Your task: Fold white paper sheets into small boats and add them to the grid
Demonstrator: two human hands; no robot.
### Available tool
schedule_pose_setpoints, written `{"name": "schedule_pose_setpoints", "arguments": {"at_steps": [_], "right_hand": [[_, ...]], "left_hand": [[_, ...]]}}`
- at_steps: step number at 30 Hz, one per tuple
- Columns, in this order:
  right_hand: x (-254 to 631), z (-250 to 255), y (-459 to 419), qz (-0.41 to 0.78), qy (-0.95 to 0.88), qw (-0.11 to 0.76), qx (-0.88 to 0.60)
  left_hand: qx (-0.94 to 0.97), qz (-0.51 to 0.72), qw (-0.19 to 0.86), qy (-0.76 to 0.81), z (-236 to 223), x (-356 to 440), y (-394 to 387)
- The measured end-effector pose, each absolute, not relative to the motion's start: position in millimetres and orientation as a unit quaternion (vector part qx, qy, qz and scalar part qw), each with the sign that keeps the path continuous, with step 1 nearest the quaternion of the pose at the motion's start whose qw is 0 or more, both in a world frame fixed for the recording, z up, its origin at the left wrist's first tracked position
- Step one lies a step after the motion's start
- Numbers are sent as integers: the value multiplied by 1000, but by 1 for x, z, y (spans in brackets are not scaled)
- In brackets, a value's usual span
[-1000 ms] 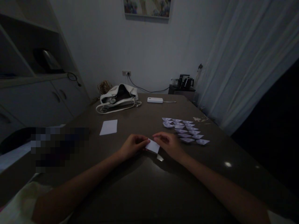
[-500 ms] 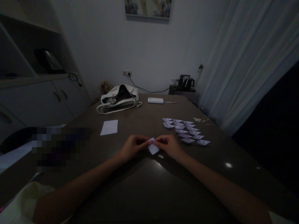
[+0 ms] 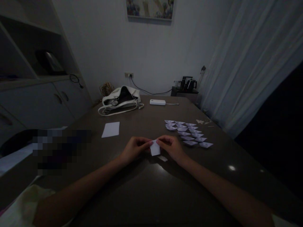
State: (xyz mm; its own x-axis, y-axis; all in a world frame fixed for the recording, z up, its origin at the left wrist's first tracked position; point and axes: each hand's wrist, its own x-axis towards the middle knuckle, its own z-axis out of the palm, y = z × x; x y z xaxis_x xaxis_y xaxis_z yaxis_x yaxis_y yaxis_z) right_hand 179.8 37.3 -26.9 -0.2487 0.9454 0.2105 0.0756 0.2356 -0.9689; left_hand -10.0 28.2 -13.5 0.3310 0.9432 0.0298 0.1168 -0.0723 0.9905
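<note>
The left hand (image 3: 133, 149) and right hand (image 3: 174, 149) pinch a part-folded paper (image 3: 155, 149) between fingers. Folded boats (image 3: 190, 143) stand right; flat paper (image 3: 110, 129) lies unfolded left.

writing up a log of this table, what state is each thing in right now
left hand: fingers closed on the small paper
right hand: fingers closed on the small paper
small paper: folded, held up
paper boats: folded, grouped on the table
paper stack: flat, lying on the table
white bag: gaping open, slumped
white device: lying flat, cord attached
</note>
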Motion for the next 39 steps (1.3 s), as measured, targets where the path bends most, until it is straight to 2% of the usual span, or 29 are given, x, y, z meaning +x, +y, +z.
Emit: {"name": "schedule_pose_setpoints", "arguments": {"at_steps": [13,21,24,29,35,39], "right_hand": [[180,-23,34,505,-596,464,-417],[177,-25,36,461,-635,459,-417],[177,-25,34,443,-663,433,-420],[178,-27,30,400,-744,337,-416],[177,-25,29,348,-762,354,-416],[175,-24,27,414,-738,352,-400]], "left_hand": [[610,385,544,429,-13,-9,27],[613,394,526,440,-13,-8,25],[600,402,528,447,-11,-7,26],[583,422,518,463,-7,-7,27],[573,421,527,467,-8,-6,26],[563,429,537,458,-9,-7,26]]}}
